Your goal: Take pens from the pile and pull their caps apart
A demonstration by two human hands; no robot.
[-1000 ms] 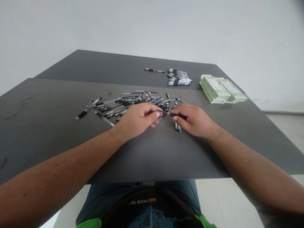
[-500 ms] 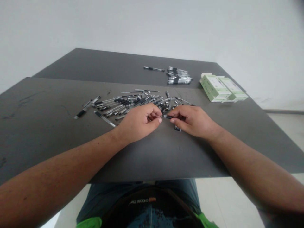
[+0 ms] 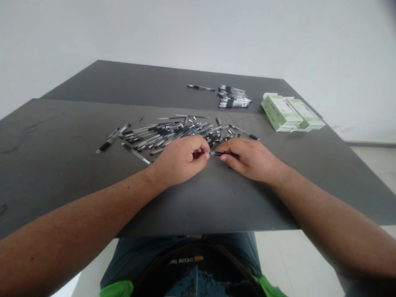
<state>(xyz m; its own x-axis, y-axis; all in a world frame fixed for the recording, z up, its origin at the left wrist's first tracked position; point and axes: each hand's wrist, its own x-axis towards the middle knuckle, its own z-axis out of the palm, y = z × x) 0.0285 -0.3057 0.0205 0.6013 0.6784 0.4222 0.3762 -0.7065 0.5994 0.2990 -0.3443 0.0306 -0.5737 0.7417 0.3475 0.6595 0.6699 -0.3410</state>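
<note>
In the head view, my right hand (image 3: 252, 159) is closed around a pen (image 3: 217, 153) with a black grip, its narrow end directed to the left. My left hand (image 3: 184, 161) is closed in a pinch at that thin end; the exact part between its fingertips is mostly hidden. Both hands are close together just above the table, in front of a loose pile of pens and pen parts (image 3: 163, 136). Another pen (image 3: 136, 154) lies by my left wrist. Part of the pile is hidden behind my fingers.
Farther back on the dark table (image 3: 198, 210) lie a neat row of pens (image 3: 233, 102) and a single pen (image 3: 201, 88). Two green and white boxes (image 3: 283, 113) sit at the right. A few pens (image 3: 107, 144) lie left of the pile. The table's front edge is near my lap.
My right hand has shifted slightly left, bringing the pen's narrow end closer to my left fingertips. A black-ended piece at the pile's right side now shows more. The view has tilted slightly.
</note>
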